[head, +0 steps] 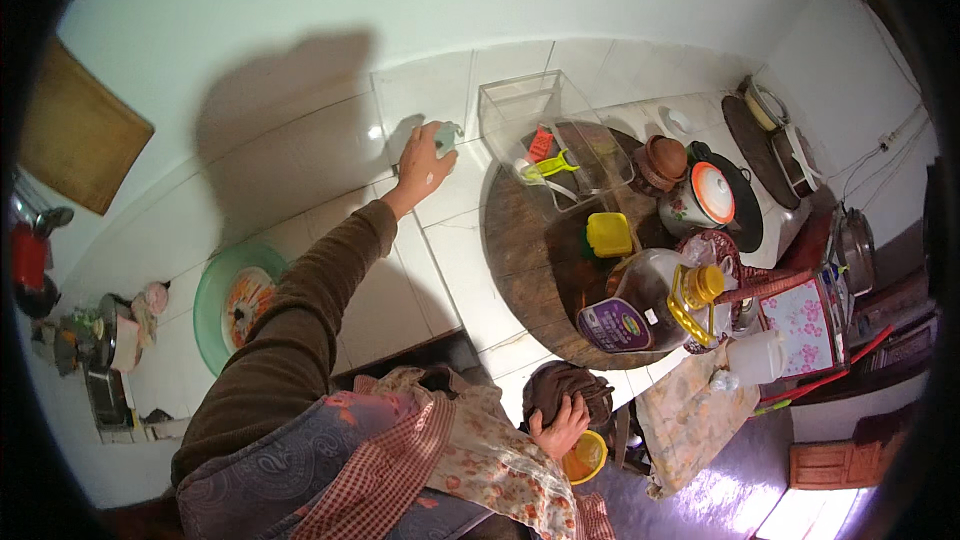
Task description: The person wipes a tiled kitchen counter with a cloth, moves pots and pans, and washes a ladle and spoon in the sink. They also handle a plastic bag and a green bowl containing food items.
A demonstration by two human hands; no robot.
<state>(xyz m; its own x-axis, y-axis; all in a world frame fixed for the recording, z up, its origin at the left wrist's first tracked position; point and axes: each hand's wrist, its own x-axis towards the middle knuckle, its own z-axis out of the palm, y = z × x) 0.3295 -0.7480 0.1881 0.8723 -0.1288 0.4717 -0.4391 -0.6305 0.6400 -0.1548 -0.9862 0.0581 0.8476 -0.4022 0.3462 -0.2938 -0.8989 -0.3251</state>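
Observation:
My left hand (pixel 428 165) reaches over the white tiled counter (pixel 375 225), its fingers curled on a small pale green cloth (pixel 448 136) near the wall. Just right of it stands a clear rectangular bin (pixel 517 101) holding red, yellow-green and white utensils. Low in the view, my right hand (pixel 561 424) lies with bent fingers against a dark brown cloth-like bundle (pixel 559 386); whether it grips the bundle is not clear. A yellow-rimmed container (pixel 589 457) is beside that hand, below the bundle.
A green basin (pixel 214 300) is partly behind my left arm. On the round wooden board (pixel 517 270) are a yellow box (pixel 609 234) and a large plastic oil bottle (pixel 637 300). Beyond are an enamel pot (pixel 679 214), a brown clay pot (pixel 664 157) and a covered table (pixel 694 420).

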